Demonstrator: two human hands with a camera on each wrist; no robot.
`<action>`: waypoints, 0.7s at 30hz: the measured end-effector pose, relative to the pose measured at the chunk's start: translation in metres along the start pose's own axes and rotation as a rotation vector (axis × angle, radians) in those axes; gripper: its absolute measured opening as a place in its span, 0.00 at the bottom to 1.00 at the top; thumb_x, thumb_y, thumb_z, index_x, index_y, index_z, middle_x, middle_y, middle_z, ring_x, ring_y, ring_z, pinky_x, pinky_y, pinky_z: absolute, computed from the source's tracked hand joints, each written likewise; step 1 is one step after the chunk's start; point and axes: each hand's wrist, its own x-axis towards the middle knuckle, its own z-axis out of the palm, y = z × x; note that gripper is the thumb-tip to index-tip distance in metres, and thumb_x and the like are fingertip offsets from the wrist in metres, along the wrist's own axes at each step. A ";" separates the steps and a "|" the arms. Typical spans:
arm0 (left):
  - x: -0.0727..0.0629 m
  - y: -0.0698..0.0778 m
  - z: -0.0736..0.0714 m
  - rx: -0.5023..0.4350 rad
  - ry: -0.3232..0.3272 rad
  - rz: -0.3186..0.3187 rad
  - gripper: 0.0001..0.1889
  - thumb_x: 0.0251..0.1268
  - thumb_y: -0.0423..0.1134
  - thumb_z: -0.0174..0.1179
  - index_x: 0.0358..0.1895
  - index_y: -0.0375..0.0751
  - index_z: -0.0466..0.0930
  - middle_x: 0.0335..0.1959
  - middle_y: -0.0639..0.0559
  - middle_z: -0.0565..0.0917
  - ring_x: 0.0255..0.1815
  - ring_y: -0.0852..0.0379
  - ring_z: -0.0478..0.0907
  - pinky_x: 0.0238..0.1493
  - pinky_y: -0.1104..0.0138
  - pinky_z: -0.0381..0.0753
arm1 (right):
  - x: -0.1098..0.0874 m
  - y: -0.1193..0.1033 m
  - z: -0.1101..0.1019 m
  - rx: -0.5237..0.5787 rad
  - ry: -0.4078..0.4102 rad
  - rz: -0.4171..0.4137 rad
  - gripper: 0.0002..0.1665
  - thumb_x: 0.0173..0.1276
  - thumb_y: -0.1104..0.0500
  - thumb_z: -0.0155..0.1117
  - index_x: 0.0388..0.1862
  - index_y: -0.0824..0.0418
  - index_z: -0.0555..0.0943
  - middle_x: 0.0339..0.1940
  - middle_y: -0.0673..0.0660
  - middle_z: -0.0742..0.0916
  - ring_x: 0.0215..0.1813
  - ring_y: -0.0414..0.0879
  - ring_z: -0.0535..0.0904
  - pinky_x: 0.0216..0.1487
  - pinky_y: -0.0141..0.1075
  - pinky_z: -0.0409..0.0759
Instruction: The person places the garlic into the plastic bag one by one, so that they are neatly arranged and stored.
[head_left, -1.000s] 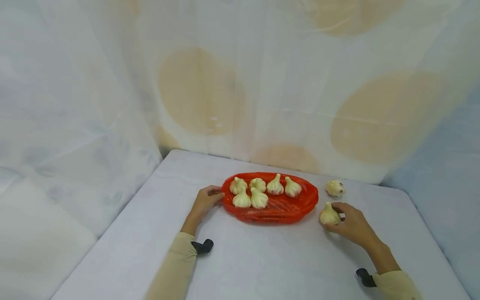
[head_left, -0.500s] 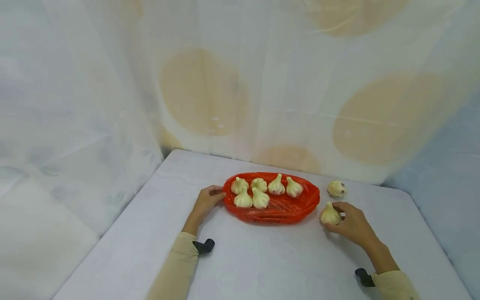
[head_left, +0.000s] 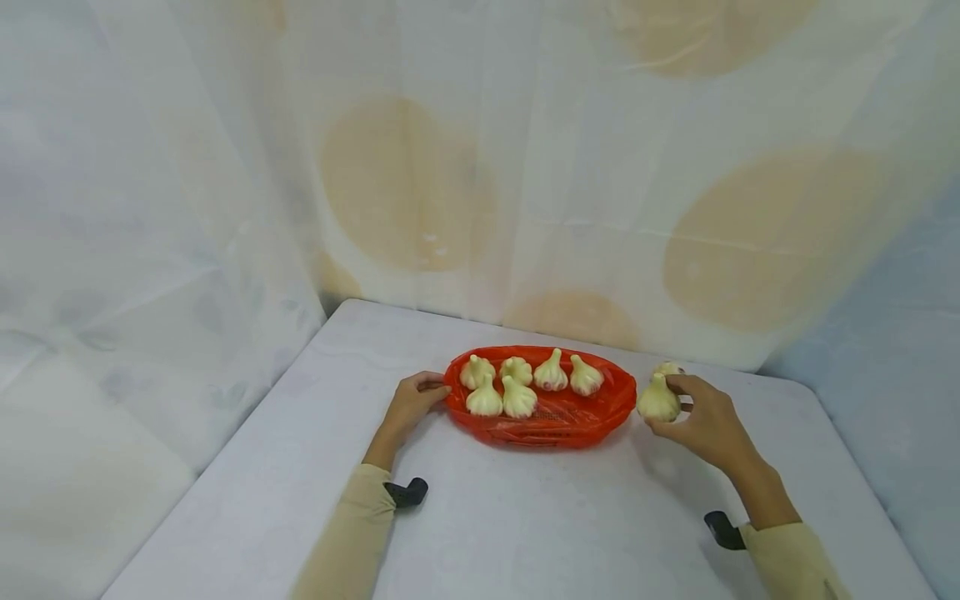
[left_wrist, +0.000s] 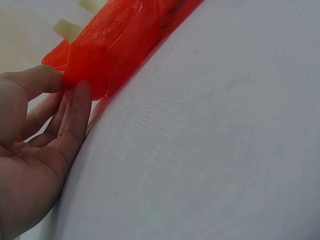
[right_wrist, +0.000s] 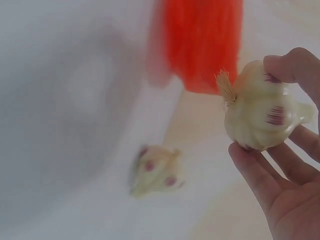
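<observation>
A red plastic bag [head_left: 577, 433] lies spread open like a shallow bowl, several garlic bulbs [head_left: 519, 397] standing inside toward its left and back. My left hand [head_left: 408, 408] pinches the bag's left edge; in the left wrist view thumb [left_wrist: 47, 80] and fingers meet at the red plastic. To the right of the bag, my right hand [head_left: 705, 421] holds a garlic bulb [head_left: 657, 400] up off the table. The right wrist view shows that bulb [right_wrist: 265, 110] between thumb and fingers, its root tuft toward the bag.
Another garlic bulb [head_left: 667, 367] lies on the white table [head_left: 525, 525] behind the held one, partly hidden by it. Pale curtains with tan circles [head_left: 408, 183] hang along the table's back and sides.
My right hand has lifted the garlic bulb up from the table beside the bag. The left hand stays at the bag's edge, and the bulbs in the bag have not moved.
</observation>
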 end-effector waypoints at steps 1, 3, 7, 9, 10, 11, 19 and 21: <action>0.000 0.000 0.000 0.001 0.000 -0.002 0.15 0.63 0.37 0.65 0.52 0.38 0.81 0.45 0.44 0.84 0.43 0.51 0.82 0.44 0.63 0.84 | 0.003 -0.003 0.000 0.003 0.014 -0.015 0.42 0.49 0.59 0.81 0.60 0.72 0.73 0.56 0.68 0.80 0.54 0.62 0.77 0.47 0.56 0.81; 0.001 0.000 0.000 -0.005 -0.001 -0.005 0.15 0.63 0.37 0.65 0.52 0.37 0.81 0.45 0.44 0.84 0.43 0.51 0.82 0.44 0.64 0.84 | 0.009 -0.009 -0.001 0.009 0.031 -0.041 0.41 0.48 0.60 0.81 0.59 0.72 0.73 0.54 0.67 0.81 0.53 0.60 0.77 0.46 0.56 0.81; 0.002 -0.001 -0.001 -0.007 -0.004 -0.006 0.15 0.64 0.36 0.65 0.52 0.37 0.80 0.45 0.43 0.83 0.43 0.51 0.82 0.44 0.63 0.84 | 0.019 -0.020 0.001 0.035 0.035 -0.069 0.39 0.49 0.61 0.80 0.59 0.71 0.74 0.53 0.65 0.81 0.52 0.59 0.77 0.46 0.55 0.81; 0.002 -0.002 -0.001 -0.008 -0.004 -0.006 0.15 0.63 0.36 0.65 0.52 0.37 0.80 0.45 0.43 0.83 0.42 0.51 0.82 0.44 0.63 0.84 | 0.025 -0.027 0.003 0.059 0.028 -0.075 0.38 0.50 0.61 0.79 0.59 0.70 0.74 0.53 0.65 0.81 0.53 0.59 0.77 0.47 0.56 0.81; 0.002 -0.002 -0.001 -0.007 -0.004 -0.006 0.15 0.63 0.37 0.65 0.52 0.37 0.80 0.45 0.44 0.83 0.42 0.51 0.82 0.44 0.63 0.84 | 0.028 -0.030 0.005 0.066 0.025 -0.075 0.39 0.50 0.60 0.79 0.59 0.70 0.73 0.53 0.65 0.81 0.53 0.59 0.77 0.47 0.55 0.81; 0.002 -0.002 -0.001 -0.005 -0.005 -0.005 0.15 0.63 0.37 0.65 0.52 0.37 0.80 0.44 0.44 0.83 0.42 0.51 0.82 0.44 0.63 0.84 | 0.031 -0.034 0.007 0.073 0.021 -0.076 0.39 0.50 0.60 0.79 0.60 0.70 0.73 0.53 0.65 0.81 0.54 0.59 0.77 0.47 0.55 0.81; 0.001 -0.002 -0.001 -0.019 -0.018 0.009 0.15 0.64 0.37 0.64 0.52 0.36 0.80 0.45 0.43 0.83 0.42 0.51 0.82 0.44 0.64 0.84 | 0.048 -0.052 0.027 0.099 -0.010 -0.071 0.41 0.51 0.57 0.80 0.61 0.69 0.72 0.55 0.64 0.81 0.56 0.59 0.76 0.50 0.54 0.81; 0.001 -0.001 0.000 -0.023 -0.017 0.006 0.15 0.64 0.37 0.65 0.52 0.36 0.80 0.45 0.43 0.83 0.42 0.51 0.82 0.44 0.64 0.84 | 0.050 -0.054 0.032 0.104 -0.015 -0.081 0.41 0.50 0.56 0.80 0.61 0.69 0.73 0.55 0.64 0.81 0.56 0.59 0.76 0.52 0.55 0.80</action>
